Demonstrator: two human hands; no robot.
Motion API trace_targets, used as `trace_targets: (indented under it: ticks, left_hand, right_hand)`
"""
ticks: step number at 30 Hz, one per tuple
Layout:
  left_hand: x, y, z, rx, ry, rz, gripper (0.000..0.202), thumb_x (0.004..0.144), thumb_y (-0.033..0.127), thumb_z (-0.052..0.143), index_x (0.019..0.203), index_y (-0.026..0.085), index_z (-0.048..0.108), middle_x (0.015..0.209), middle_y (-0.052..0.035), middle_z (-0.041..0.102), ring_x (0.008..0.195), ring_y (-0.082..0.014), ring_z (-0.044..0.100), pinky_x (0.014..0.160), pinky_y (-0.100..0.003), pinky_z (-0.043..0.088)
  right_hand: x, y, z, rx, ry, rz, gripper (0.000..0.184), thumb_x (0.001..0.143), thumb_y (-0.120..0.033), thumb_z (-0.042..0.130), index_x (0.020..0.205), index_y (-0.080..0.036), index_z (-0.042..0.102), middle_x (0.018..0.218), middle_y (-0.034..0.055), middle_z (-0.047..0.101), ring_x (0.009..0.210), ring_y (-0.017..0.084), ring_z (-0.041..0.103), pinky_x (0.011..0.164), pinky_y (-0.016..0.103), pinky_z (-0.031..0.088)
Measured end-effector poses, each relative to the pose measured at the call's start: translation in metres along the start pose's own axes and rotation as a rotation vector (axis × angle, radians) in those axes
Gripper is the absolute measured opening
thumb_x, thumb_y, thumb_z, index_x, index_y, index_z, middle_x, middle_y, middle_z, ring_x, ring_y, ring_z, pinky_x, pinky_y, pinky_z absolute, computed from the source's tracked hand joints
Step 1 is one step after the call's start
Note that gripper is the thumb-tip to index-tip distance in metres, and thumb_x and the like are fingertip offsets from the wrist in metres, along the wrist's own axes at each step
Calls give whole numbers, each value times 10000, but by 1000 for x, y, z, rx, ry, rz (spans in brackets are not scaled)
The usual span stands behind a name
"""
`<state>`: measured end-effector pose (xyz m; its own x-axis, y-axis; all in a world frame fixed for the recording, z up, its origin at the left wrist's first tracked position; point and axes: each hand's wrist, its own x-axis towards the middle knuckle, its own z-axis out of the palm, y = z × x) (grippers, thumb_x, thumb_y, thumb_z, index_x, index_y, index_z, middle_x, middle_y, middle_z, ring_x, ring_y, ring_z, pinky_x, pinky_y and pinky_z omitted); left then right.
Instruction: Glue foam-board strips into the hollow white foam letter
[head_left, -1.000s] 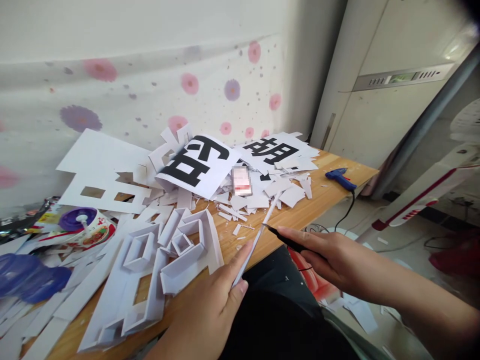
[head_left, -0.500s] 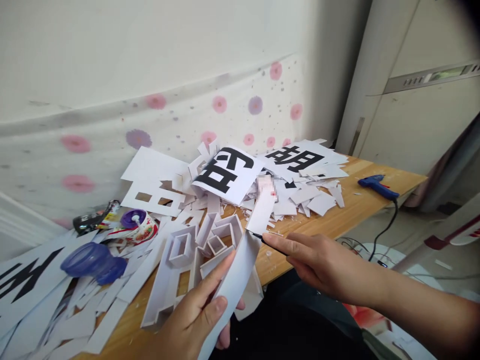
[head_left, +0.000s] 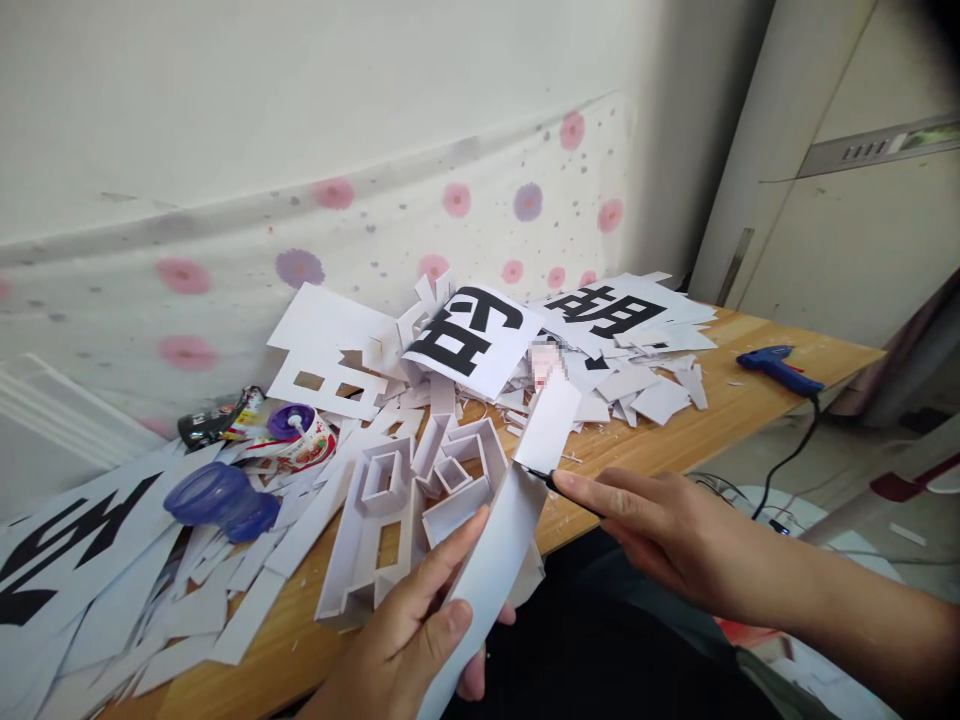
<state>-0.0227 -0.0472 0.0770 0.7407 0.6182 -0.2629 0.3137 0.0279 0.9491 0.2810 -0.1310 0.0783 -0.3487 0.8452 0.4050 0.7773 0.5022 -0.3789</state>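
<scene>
My left hand (head_left: 431,610) is closed around a long white foam-board strip (head_left: 499,540), which slants up and away from me over the table's front edge. Partway along, the strip bends at a crease, and its far section (head_left: 551,415) tilts at a different angle. In my right hand (head_left: 649,525) is a slim black craft knife (head_left: 574,492), index finger stretched along it, its tip at the crease. Just beyond my left hand lies a white box-walled character shape (head_left: 382,520) built from upright strips.
Printed character sheets (head_left: 472,335) and white scraps (head_left: 652,390) cover the back of the wooden table (head_left: 720,390). A blue glue gun (head_left: 780,370) with a black cord rests at the right. On the left are a blue plastic jar (head_left: 221,500) and a printed cup (head_left: 311,445).
The view has shifted slightly left, so everything sits further right. Both hands keep their grip, and the knife tip stays at the crease.
</scene>
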Motion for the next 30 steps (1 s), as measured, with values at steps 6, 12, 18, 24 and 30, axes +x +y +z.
trace_targets:
  ticks: [6,12,18,24,30]
  left_hand:
    - [-2,-4,3,-53,-5,16,706,948,604,468,1554,327,234,1075,-86,676,705,-153,632,705,-301,498]
    - [1,14,-15,-109,-139,73,931,857,630,606,1564,339,74,1126,-85,645,753,-182,666,733,-332,495]
    - [7,55,-15,-57,12,53,510,869,626,589,978,128,620,772,-63,668,675,-163,631,646,-267,476]
    - [4,45,-11,27,102,68,560,924,646,468,955,111,631,644,-53,655,560,-144,602,551,-243,452]
    - [-6,32,-8,22,87,75,546,951,600,454,955,93,655,671,-81,671,579,-145,612,533,-230,431]
  right_hand:
    - [0,-4,4,-45,27,-27,694,940,-67,370,1561,-293,160,952,41,618,679,133,595,592,231,469]
    - [22,-12,-2,-140,36,-124,719,922,-70,387,1569,-290,163,945,55,609,645,135,581,585,242,458]
    - [57,-25,5,-244,33,-220,779,904,-96,409,1591,-289,96,1044,79,635,623,153,595,574,279,444]
    - [67,-24,5,-377,51,-278,728,912,-155,430,1583,-291,182,1062,98,658,568,150,580,530,279,369]
    - [56,-29,5,-267,25,-267,735,905,-115,438,1574,-305,198,911,36,635,570,130,542,546,257,370]
